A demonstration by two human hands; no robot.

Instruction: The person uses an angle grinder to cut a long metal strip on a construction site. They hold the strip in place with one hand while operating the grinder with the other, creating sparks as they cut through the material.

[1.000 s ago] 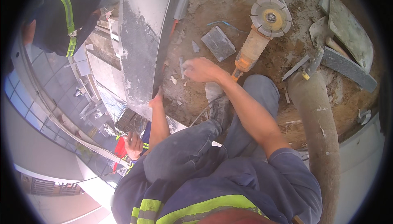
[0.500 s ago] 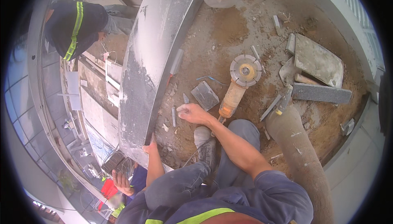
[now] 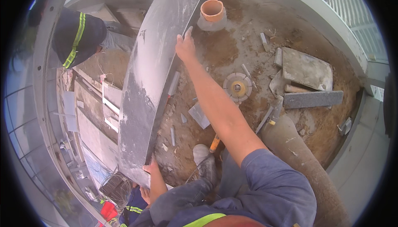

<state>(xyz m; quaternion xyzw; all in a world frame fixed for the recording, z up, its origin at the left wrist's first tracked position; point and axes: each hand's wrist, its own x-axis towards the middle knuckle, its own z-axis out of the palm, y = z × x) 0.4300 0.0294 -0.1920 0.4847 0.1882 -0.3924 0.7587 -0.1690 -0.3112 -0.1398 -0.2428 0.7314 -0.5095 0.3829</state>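
A long grey stone slab (image 3: 143, 71) with pale dusty patches runs from near left to the far side. My left hand (image 3: 152, 167) grips the corner of its near end, with part of the fingers hidden. Further along, my right hand (image 3: 186, 49) is at the slab's right edge, arm stretched out, its fingers partly tucked against the edge. An angle grinder (image 3: 238, 87) with a segmented disc lies on the dirt beneath my right forearm, which hides part of its body.
A clay pipe (image 3: 212, 10) stands upright at the far side. Stone offcuts (image 3: 313, 99) and a dusty board (image 3: 306, 68) lie at the right, near a thick sack-like roll (image 3: 298, 152). One co-worker (image 3: 78, 36) bends beyond the slab; another person's hand (image 3: 145, 194) shows near its close end.
My right hand has moved from above the dirt beside the grinder, forward and left to the slab's edge. My left hand stays at the near end. The other person's hand has shifted toward the slab.
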